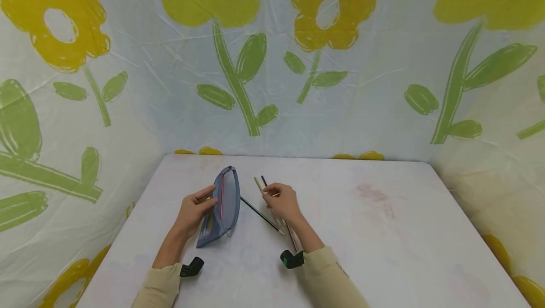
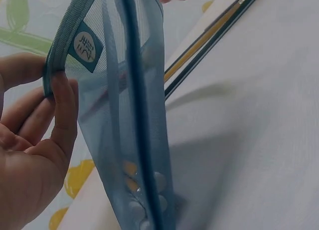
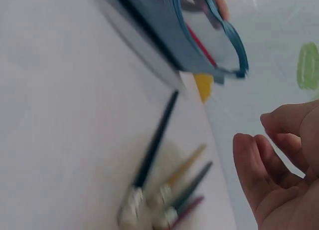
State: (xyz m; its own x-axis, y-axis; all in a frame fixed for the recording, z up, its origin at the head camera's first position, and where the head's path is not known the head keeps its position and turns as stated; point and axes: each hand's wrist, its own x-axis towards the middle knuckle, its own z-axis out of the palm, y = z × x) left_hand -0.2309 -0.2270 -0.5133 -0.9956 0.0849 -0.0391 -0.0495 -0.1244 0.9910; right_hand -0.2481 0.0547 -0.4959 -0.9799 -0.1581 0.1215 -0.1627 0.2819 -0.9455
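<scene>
My left hand (image 1: 193, 213) pinches the edge of a blue mesh zip pouch (image 2: 94, 120) between thumb and fingers, holding it tilted up with its mouth spread. A slim red stick (image 1: 222, 197) shows inside the pouch, and small pale round shapes show through its lower mesh in the left wrist view. Beside the pouch, a dark-handled paintbrush (image 1: 261, 215) lies slantwise on the table. My right hand (image 3: 284, 165) hovers by several more brushes, its fingers bent loosely with a gap to the thumb and nothing between them. Among these are a yellow-handled brush (image 3: 187, 165) and a dark green one (image 3: 194, 185).
The white table (image 1: 383, 232) has faint reddish stains toward its right side. Behind and beside it hangs a cloth (image 1: 366, 109) printed with yellow flowers. A dark wrist camera (image 1: 192, 267) sits at the left sleeve and another (image 1: 292, 259) at the right.
</scene>
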